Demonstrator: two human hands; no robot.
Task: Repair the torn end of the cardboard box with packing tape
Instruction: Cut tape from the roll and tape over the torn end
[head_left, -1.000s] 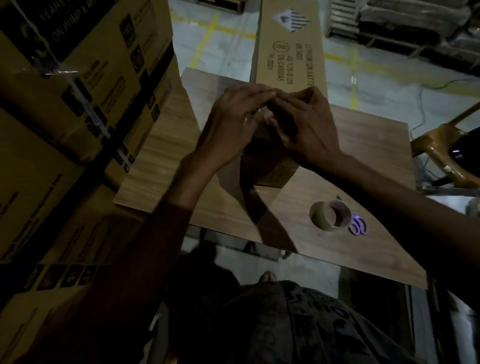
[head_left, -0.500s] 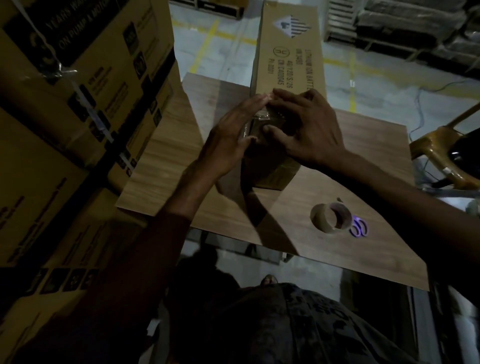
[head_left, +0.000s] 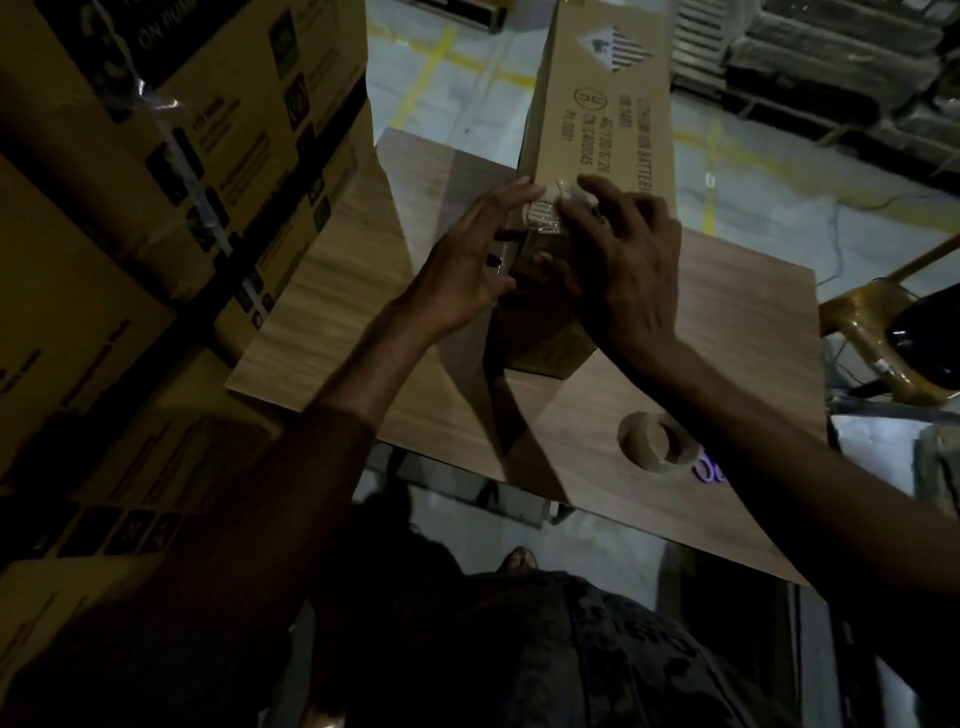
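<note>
Clear tape (head_left: 543, 215) sits on the cardboard box (head_left: 597, 119) end, and we judge only smoothing is left, our left hand (head_left: 462, 265) and right hand (head_left: 628, 270) pressing open-fingered.

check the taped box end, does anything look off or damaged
Yes. The tape on the near end of the box is wrinkled and bunched rather than flat. The left hand and right hand press on it with spread fingers. The tear itself is hidden under them.

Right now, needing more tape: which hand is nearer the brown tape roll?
Right. Right hand on the long cardboard box beyond the tape roll; left hand farther left.
</note>
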